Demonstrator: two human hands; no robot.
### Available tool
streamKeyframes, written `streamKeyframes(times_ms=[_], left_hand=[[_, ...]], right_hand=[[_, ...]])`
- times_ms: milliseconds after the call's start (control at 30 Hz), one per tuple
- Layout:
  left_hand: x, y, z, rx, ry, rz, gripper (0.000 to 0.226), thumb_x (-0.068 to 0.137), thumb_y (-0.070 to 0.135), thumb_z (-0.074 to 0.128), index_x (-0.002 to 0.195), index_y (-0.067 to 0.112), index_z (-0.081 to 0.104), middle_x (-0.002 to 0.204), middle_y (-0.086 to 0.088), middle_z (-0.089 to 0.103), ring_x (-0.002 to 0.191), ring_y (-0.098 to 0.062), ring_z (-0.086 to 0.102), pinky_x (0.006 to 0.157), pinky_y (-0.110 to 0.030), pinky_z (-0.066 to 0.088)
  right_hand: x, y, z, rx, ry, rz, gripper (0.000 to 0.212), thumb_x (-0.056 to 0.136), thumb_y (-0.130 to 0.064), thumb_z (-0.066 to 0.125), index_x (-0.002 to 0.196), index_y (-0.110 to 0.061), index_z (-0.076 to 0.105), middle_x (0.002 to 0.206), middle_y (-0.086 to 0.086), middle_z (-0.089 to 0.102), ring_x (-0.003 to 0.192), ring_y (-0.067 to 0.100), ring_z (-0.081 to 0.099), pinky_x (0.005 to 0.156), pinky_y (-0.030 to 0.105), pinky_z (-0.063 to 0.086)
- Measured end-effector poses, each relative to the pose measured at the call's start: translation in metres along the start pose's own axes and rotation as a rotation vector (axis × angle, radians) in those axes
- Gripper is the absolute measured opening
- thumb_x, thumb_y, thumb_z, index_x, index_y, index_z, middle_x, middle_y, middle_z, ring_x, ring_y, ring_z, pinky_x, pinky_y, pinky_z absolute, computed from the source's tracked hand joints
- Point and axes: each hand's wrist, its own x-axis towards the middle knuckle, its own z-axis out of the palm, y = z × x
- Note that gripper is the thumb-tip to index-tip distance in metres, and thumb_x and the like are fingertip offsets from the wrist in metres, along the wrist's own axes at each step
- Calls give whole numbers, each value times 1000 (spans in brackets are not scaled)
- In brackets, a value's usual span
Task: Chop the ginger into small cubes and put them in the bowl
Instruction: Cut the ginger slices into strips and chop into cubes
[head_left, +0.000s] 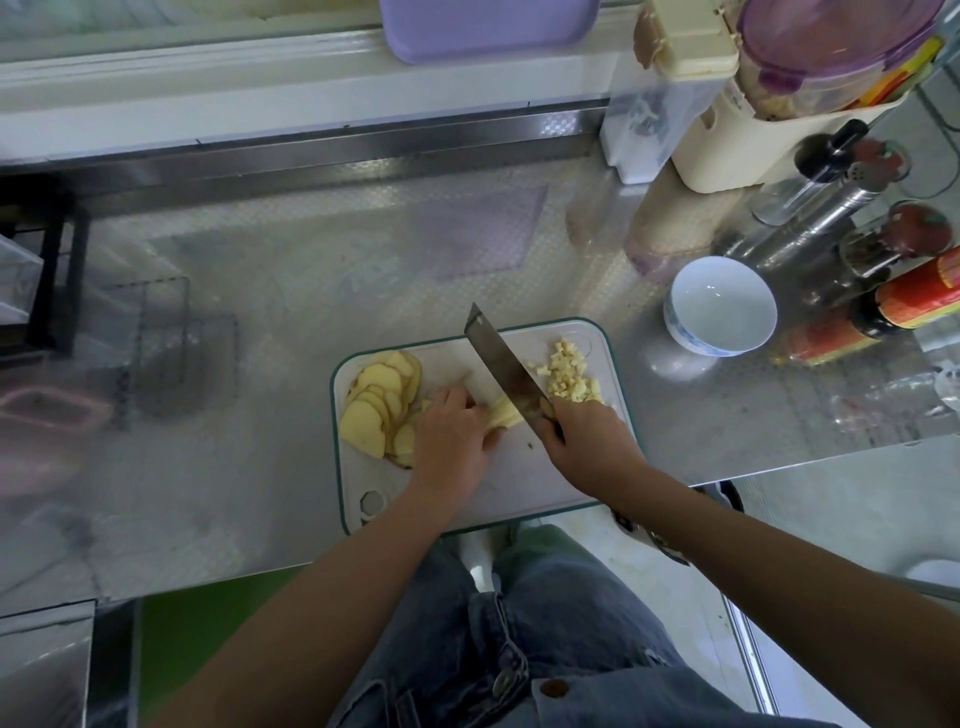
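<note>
Ginger strips (505, 414) on cutting board (519, 470), pinned under curled left hand (454, 434) fingers, long axis crosswise to knife (500, 364), right hand (587, 436) clenched round handle, blade tip pointing far-left, cubes (569, 375) right of blade, slices (382, 408) left

A lavender tray (488, 26) sits behind the steel counter (311, 260); a sauce bottle (919, 299) (red-labelled) is beside spice jars (872, 254).

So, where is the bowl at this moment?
In the head view, the bowl stands on the counter to the right of the cutting board, next to the sauce bottle.
</note>
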Motion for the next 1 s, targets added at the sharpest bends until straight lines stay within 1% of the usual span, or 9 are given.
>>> streamKeyframes(times_ms=[100, 267, 400, 500, 600, 733, 900, 933, 1000], left_hand=[[-2, -2, 1, 23, -8, 11, 36, 92, 43, 55, 116, 18, 65, 117, -3, 55, 109, -20, 46, 92, -31, 43], [-1, -1, 0, 17, -19, 15, 34, 91, 41, 57, 117, 21, 66, 116, -1, 54, 108, -19, 46, 90, -31, 42], [1, -1, 0, 15, -33, 9, 33, 90, 42, 57, 116, 22, 67, 113, 1, 54, 106, -18, 46, 88, -31, 42], [1, 0, 0, 23, -39, -1, 34, 89, 44, 58, 113, 22, 68, 109, 1, 54, 104, -18, 45, 86, -31, 42], [1, 0, 0, 19, -30, -2, 35, 89, 45, 58, 112, 21, 68, 108, 0, 54, 103, -19, 46, 85, -30, 42], [-3, -2, 0, 16, 7, 14, 41, 89, 49, 57, 117, 20, 64, 112, -3, 57, 106, -21, 48, 88, -31, 43], [-7, -5, 0, 6, 17, 15, 40, 87, 44, 62, 118, 19, 62, 115, -3, 58, 108, -20, 48, 89, -30, 44], [-7, -5, -1, 7, 14, 12, 38, 88, 43, 61, 117, 19, 63, 115, -3, 57, 108, -20, 48, 89, -30, 44], [-7, -5, 0, 8, 12, 13, 37, 88, 41, 61, 118, 19, 63, 117, -2, 57, 109, -20, 47, 89, -30, 44]], right_hand=[[-1, -4, -4, -35, -55, 0, 27, 100, -31, 41, 81, -16, 53, 68, 0, 53, 65, 18, 54, 62, 29, 46], [0, -4, 5, -67, -29, 15, 25, 100, -30, 42, 80, -17, 49, 61, -6, 43, 55, 10, 46, 51, 21, 31], [2, -2, 16, -95, -10, 14, 23, 100, -31, 40, 81, -20, 42, 60, -8, 38, 51, 6, 38, 47, 20, 23], [1, 0, 23, -105, 9, 17, 22, 100, -33, 41, 82, -20, 42, 61, -7, 39, 51, 9, 40, 48, 21, 25], [2, 2, 23, -77, 18, 22, 25, 100, -34, 41, 87, -16, 52, 65, -3, 46, 56, 14, 47, 54, 25, 34], [4, 2, 11, -7, -3, 8, 28, 100, -34, 42, 88, -13, 56, 74, 4, 57, 67, 23, 56, 61, 34, 47], [3, 2, 2, -16, -1, -23, 27, 98, -33, 44, 76, -18, 49, 61, -4, 46, 56, 15, 47, 50, 25, 31], [3, 2, 3, -23, -5, -27, 28, 98, -33, 44, 75, -18, 49, 61, -4, 46, 55, 14, 46, 49, 25, 30], [3, 0, 5, -36, -26, -22, 29, 99, -33, 43, 78, -16, 53, 62, -3, 48, 57, 15, 49, 51, 27, 37]])
